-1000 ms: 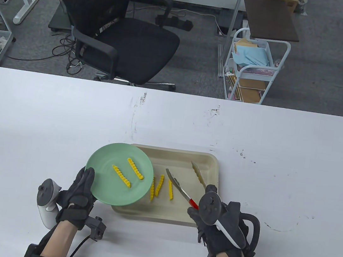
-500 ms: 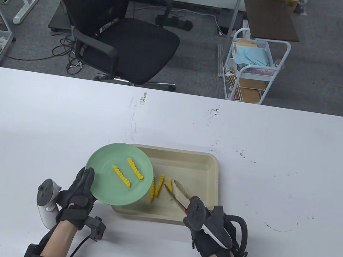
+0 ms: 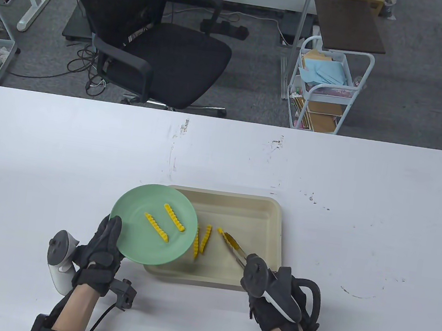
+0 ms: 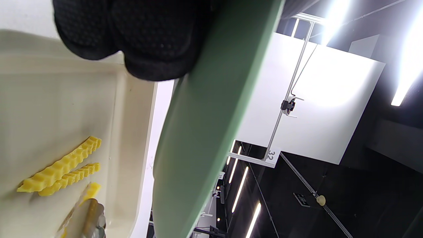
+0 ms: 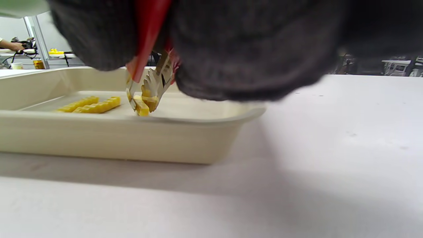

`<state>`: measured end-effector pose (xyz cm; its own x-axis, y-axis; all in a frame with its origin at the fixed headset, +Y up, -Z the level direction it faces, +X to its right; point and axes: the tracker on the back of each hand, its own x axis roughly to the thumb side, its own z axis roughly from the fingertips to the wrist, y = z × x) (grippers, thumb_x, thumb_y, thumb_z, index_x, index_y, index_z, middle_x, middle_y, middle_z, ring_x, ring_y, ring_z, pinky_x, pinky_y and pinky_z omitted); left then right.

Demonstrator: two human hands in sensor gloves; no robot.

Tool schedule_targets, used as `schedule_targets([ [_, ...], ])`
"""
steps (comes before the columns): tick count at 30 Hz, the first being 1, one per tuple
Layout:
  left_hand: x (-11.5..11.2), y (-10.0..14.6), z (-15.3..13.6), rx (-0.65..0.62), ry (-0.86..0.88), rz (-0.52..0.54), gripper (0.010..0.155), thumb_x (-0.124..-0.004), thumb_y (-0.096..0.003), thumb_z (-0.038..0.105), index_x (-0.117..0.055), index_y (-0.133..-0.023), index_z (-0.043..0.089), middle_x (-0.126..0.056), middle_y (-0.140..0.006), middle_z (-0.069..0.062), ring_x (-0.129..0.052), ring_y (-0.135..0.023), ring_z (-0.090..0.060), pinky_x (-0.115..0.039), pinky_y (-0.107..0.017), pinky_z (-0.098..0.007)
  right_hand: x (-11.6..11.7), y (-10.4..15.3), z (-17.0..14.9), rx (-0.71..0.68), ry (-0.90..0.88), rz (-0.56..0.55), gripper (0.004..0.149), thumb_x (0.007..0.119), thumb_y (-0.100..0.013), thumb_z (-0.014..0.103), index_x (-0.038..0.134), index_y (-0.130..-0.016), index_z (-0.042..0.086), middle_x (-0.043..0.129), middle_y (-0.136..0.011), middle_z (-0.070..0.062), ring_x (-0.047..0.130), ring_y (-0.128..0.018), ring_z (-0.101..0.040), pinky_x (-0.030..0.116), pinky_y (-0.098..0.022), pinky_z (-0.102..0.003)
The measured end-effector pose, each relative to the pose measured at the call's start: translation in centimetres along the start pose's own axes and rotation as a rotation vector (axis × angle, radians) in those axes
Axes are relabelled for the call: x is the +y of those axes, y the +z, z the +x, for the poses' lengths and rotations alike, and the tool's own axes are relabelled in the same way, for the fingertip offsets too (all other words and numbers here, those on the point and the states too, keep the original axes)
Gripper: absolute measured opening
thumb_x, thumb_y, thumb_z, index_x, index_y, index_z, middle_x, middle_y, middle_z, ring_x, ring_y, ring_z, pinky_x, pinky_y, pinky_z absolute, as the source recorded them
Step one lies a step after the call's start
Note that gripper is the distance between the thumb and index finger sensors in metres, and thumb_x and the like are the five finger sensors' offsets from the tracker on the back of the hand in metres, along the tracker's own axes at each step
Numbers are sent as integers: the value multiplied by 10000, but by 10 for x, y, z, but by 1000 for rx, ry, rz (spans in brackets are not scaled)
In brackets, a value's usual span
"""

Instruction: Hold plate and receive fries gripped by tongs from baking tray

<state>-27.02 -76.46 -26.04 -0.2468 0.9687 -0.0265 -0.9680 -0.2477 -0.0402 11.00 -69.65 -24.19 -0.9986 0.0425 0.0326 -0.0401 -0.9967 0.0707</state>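
The right hand squeezes the tongs narrow around a fry in the tray, the left hand's plate waiting just left over the tray's left edge.

5 fries (2 on plate, 3 in tray), 1 tongs, 2 hands.
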Motion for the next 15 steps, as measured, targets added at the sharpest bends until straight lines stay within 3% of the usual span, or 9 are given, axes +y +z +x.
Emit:
schedule_targets([
  [8,0,0,0,2,3,-3,646,-456,-644,438,-230,-1080,19,-653,-911,-104,-901,-463,-202,-733,-497,-544,-50,5,-2,5,-77,-178,551,778,-404,514,676,-906,311,969,-618,-138,1011,-72,-167,880,-48,-421],
  [15,-1,1,0,6,20,-10,645,-454,-644,436,-225,-1080,19,-649,-913,-104,-900,-467,-204,-731,-500,-545,-88,29,45,-184,-194,-228,553,778,-405,516,678,-907,308,972,-613,-139,1011,-67,-164,880,-43,-418],
])
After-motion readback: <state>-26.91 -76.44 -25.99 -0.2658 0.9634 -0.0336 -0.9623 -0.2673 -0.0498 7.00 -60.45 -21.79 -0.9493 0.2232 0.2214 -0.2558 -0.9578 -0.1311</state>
